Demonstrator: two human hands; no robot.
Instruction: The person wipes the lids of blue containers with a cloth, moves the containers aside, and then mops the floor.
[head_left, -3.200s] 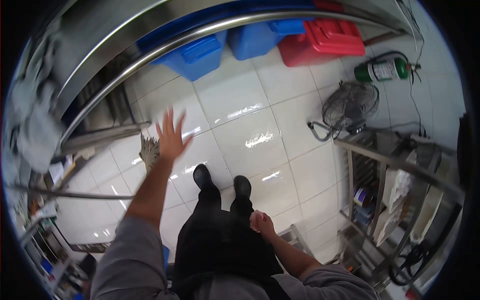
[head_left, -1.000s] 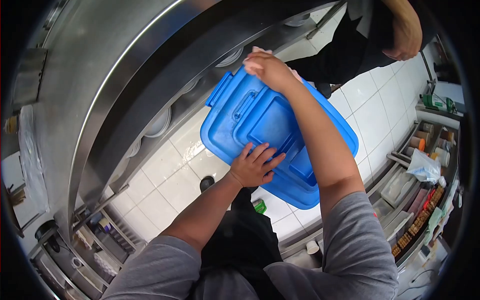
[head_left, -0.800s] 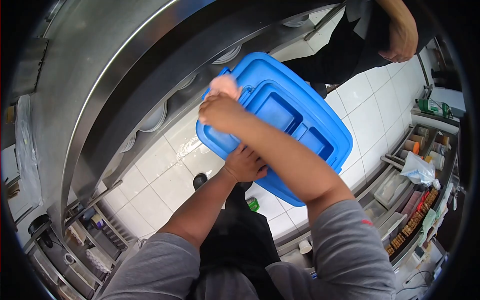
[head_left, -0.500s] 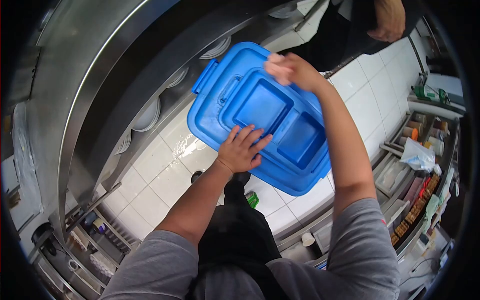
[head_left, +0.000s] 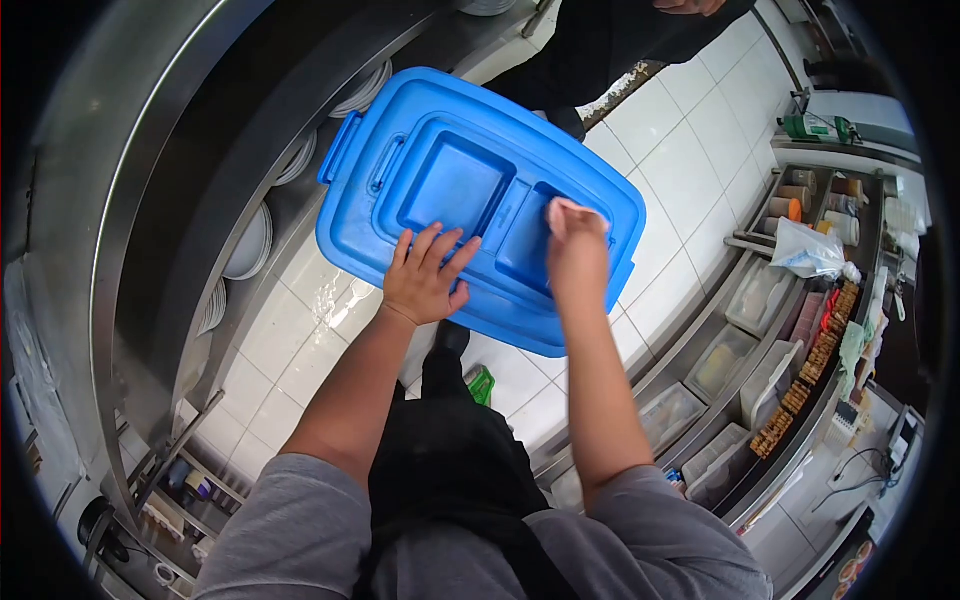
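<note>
Below me is a large blue plastic lid (head_left: 455, 183) with two recessed panels, seemingly on a bin whose sides I cannot see. My left hand (head_left: 425, 280) lies on its near edge, fingers spread over the rim of the left recess. In my right hand (head_left: 577, 255) is a bunched pink cloth (head_left: 575, 215), held over the right recess. The hand is somewhat blurred, and its fingers are mostly hidden from me by its back.
Stacked white plates (head_left: 250, 243) stand on the steel shelf at left. Another person in dark clothes (head_left: 610, 50) is beyond the lid. At right is a counter with food containers (head_left: 722, 362) and a plastic bag (head_left: 805, 248). A green object (head_left: 481, 385) lies on the tiled floor.
My right hand has brought the pink cloth from the lid's far edge down to the right recess. My left hand stays on the near edge. The lid appears further left as the view shifted.
</note>
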